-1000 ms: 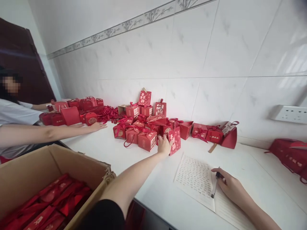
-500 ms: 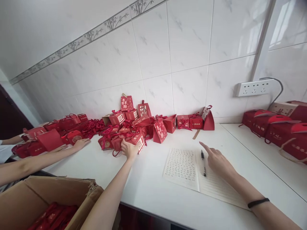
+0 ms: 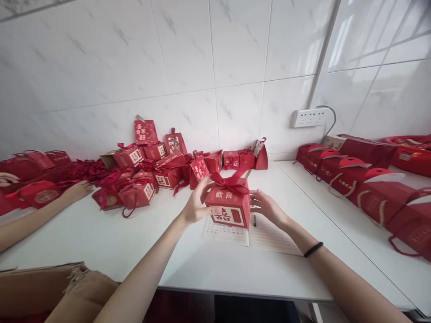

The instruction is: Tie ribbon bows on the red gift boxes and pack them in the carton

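A red candy gift box (image 3: pixel 232 210) with a dark red ribbon bow and a cream panel of red characters is held up above an open notebook (image 3: pixel 272 237). My left hand (image 3: pixel 197 204) grips its left side, the thumb across the front. At the box's right side my right hand (image 3: pixel 269 208) has its fingertips against the wall, fingers a little apart. A black pen (image 3: pixel 255 220) lies on the notebook, partly hidden. Behind stands a pile of similar red gift boxes (image 3: pixel 138 193), some bow-topped, one triangular box (image 3: pixel 199 171) among them.
Larger red boxes with handles (image 3: pixel 340 175) line the right side of the white table (image 3: pixel 188 264). A power strip (image 3: pixel 309 118) is on the tiled wall. A cardboard carton (image 3: pixel 90 291) sits at lower left. Another person's hand (image 3: pixel 77 191) rests beside red boxes at left.
My left hand has taken the gift box from the pile and carried it right, over the notebook. My right hand has moved from pointing over the notebook to the box's side. The view has shifted right.
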`<state>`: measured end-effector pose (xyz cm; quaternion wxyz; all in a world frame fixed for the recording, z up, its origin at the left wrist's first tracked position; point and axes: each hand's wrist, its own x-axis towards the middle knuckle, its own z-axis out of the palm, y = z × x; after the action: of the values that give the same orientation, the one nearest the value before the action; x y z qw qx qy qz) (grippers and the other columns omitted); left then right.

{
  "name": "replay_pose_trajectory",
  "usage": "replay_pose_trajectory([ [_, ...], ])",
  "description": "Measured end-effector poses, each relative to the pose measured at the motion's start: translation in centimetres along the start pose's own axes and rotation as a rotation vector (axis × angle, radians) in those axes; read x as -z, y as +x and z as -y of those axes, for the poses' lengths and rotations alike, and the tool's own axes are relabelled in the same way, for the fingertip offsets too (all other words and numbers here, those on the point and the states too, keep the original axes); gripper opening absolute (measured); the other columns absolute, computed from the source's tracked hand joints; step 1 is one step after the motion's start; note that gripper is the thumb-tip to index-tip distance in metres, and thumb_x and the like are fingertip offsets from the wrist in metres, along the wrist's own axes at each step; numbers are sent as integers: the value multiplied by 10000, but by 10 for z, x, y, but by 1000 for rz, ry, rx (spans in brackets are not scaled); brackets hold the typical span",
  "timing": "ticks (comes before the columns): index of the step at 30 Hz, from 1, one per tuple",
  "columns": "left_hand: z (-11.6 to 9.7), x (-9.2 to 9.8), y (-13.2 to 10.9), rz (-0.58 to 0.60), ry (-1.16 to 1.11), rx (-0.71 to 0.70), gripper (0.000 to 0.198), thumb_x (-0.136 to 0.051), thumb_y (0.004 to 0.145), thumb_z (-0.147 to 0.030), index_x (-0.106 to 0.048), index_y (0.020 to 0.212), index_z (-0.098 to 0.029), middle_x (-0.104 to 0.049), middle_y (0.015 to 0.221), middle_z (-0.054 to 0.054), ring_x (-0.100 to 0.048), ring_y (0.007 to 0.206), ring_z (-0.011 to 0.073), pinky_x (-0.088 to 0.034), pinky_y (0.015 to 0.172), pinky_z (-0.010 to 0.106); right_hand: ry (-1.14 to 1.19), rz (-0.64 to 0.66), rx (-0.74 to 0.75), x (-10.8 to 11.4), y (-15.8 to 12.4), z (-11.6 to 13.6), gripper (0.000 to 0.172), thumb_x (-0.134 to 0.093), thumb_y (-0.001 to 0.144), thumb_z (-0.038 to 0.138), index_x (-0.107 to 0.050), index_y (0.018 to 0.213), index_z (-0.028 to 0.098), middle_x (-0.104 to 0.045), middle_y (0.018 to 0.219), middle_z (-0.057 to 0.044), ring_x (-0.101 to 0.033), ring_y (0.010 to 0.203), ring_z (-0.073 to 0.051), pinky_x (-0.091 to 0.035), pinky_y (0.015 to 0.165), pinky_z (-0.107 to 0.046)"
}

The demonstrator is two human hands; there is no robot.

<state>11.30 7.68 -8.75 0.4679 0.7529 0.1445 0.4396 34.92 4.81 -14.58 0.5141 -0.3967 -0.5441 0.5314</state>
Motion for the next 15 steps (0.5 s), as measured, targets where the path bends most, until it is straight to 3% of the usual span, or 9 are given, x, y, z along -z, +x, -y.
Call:
replay_pose_trajectory([
  [2, 6, -9, 13, 172, -114, 72, 846, -816, 583, -336, -436, 1327, -207, -520, 1329, 150, -475, 1233, 354, -448, 960, 405, 136, 10, -28, 0, 0, -1, 510, -515, 761, 668, -593, 980, 214, -648, 1005, -72, -606, 924, -264, -495, 798, -392],
  [4, 18, -14, 20, 234, -206, 144, 901, -827, 571, -352, -413, 1361, -219, -464, 1390, 158, -439, 1270, 361, -433, 984, 411, 176, -31, -35, 1, 0, -2, 476, -583, 712, 634, -606, 925, 209, -665, 933, -58, -613, 893, -269, -497, 779, -386],
  [5, 26, -15, 21, 199, -236, 175, 924, -827, 570, -375, -396, 1374, -230, -426, 1423, 158, -421, 1286, 359, -426, 992, 411, 175, -47, -28, 1, -1, -1, 458, -609, 696, 611, -607, 906, 204, -666, 913, -58, -612, 887, -270, -499, 768, -381],
  [7, 41, -14, 21, 20, -245, 235, 930, -819, 571, -435, -388, 1373, -244, -394, 1445, 160, -418, 1293, 345, -431, 985, 400, 157, -48, -1, 2, -2, 1, 430, -621, 714, 575, -596, 928, 203, -652, 945, -61, -606, 895, -259, -507, 744, -371],
  [9, 54, -11, 19, -217, -206, 272, 854, -803, 573, -488, -453, 1310, -235, -470, 1383, 154, -461, 1259, 317, -444, 959, 374, 108, -36, 38, 1, -5, 6, 396, -621, 756, 536, -559, 988, 221, -603, 1060, -64, -587, 944, -241, -524, 726, -363],
  [11, 63, -9, 17, -371, -185, 292, 704, -785, 598, -494, -539, 1203, -229, -580, 1259, 118, -533, 1180, 280, -457, 928, 346, 19, -17, 54, -2, -10, 11, 377, -654, 763, 497, -508, 997, 238, -528, 1153, -61, -563, 984, -221, -545, 706, -356],
  [13, 66, -9, 15, -406, -217, 334, 531, -758, 644, -464, -612, 1095, -223, -651, 1140, 78, -603, 1060, 251, -479, 864, 325, -77, 5, 42, -6, -14, 14, 383, -693, 745, 475, -463, 932, 232, -503, 1126, -53, -569, 912, -193, -555, 647, -335],
  [15, 67, -11, 14, -390, -287, 414, 406, -740, 659, -441, -669, 979, -202, -695, 1018, 59, -645, 920, 234, -497, 780, 314, -186, -8, 66, -10, -19, 15, 407, -715, 733, 484, -422, 821, 214, -537, 951, -28, -560, 752, -152, -524, 568, -280],
])
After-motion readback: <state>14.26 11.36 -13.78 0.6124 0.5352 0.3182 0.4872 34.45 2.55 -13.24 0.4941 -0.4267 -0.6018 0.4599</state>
